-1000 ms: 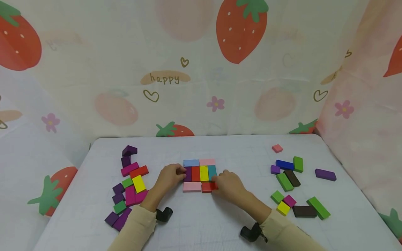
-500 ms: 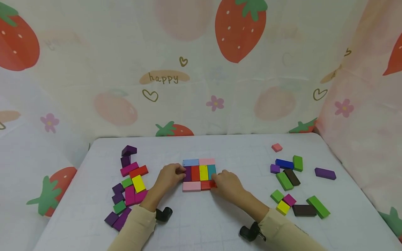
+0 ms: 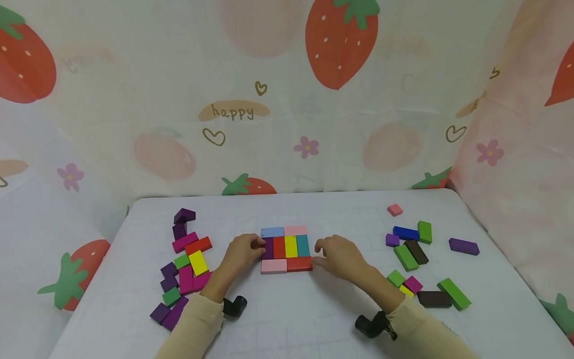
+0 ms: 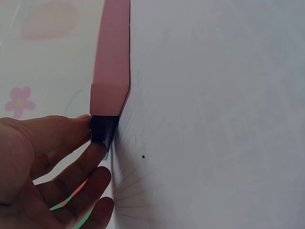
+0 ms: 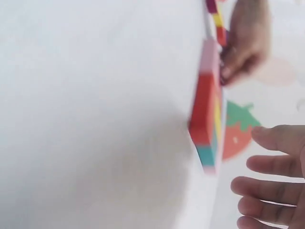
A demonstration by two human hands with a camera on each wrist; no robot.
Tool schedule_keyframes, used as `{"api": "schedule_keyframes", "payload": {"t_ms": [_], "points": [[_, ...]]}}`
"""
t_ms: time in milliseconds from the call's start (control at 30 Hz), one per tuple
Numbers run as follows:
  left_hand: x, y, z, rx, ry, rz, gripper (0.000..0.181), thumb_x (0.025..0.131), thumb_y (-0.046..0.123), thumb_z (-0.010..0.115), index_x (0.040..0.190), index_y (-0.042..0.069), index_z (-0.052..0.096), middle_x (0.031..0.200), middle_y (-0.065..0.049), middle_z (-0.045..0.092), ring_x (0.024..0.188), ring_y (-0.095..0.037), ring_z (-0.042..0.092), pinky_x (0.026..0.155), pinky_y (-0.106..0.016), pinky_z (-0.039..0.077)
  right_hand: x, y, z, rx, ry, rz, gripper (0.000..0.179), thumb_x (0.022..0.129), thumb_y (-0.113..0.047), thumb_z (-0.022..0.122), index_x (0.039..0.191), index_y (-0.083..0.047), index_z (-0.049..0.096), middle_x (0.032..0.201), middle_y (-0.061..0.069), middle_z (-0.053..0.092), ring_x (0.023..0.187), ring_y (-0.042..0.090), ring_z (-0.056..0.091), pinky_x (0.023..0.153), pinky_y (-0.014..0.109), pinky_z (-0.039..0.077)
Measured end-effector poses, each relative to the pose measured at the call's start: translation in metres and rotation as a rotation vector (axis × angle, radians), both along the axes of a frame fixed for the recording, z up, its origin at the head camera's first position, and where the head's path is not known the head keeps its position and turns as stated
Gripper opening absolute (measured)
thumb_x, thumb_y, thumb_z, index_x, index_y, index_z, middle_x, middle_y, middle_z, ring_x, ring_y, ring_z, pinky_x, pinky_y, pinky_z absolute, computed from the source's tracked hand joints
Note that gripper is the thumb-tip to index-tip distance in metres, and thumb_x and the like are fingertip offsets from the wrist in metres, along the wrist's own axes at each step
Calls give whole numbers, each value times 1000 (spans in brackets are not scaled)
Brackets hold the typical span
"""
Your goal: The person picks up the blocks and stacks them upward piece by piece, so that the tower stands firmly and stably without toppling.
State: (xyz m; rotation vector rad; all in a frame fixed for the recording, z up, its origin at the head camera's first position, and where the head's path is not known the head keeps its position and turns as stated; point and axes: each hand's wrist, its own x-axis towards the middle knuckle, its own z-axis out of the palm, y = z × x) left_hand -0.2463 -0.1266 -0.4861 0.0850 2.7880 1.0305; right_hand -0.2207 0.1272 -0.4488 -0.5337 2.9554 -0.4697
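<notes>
Flat coloured blocks form a compact rectangle mid-table. In the head view my left hand (image 3: pixel 244 251) is at its left side, thumb and forefinger pinching the dark purple block (image 3: pixel 268 248). The left wrist view shows this purple block (image 4: pixel 104 128) between thumb and forefinger, beside a pink block (image 4: pixel 112 57). My right hand (image 3: pixel 342 257) hovers just right of the red block (image 3: pixel 299 264) in the front row, holding nothing. Its fingers are spread and apart from the blocks in the right wrist view. Yellow (image 3: pixel 291 246) and teal (image 3: pixel 302 246) blocks lie in the middle row.
Loose blocks lie in a cluster at left, among them a yellow one (image 3: pixel 198 263). More are scattered at right, including a blue block (image 3: pixel 405 233), a dark brown block (image 3: pixel 434 299) and a purple block (image 3: pixel 464 246). A patterned cloth (image 3: pixel 336 119) hangs behind the table.
My right hand has let go of the red block and moved off to the right, leaving that block flush in the front row. The left hand has stayed at the purple block.
</notes>
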Motion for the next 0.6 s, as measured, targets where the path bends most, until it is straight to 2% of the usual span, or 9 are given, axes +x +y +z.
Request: {"api": "schedule_keyframes", "payload": {"t_ms": [167,333,467,600], "points": [[0,-1,-2,2,3,7,21,89,14,69,109,9,71,103,-7,68,96,-21,59,94,-40,54,-8,34,14,-30,-34,-57,23,87,-30,73,100,-11,73,83,2,67,75,15,55,64,27,49],[-1,-1,-3,7,7,-2,21,90,14,69,110,8,71,103,-7,68,96,-20,59,94,-40,54,-13,78,26,-49,-27,-85,25,90,-29,69,101,-7,72,86,6,68,74,17,56,62,28,49],[-1,-2,-3,7,8,-6,20,90,14,69,109,9,71,102,-7,68,95,-20,59,93,-39,54,-15,114,28,-56,-31,-134,27,90,-27,68,102,-3,71,85,8,69,73,18,57,63,30,50],[-1,-3,-3,8,13,-3,20,89,15,70,108,9,71,101,-6,68,94,-19,58,93,-39,54,-17,149,24,-39,-36,-194,28,91,-26,66,101,0,70,84,10,69,74,20,58,65,35,52]]}}
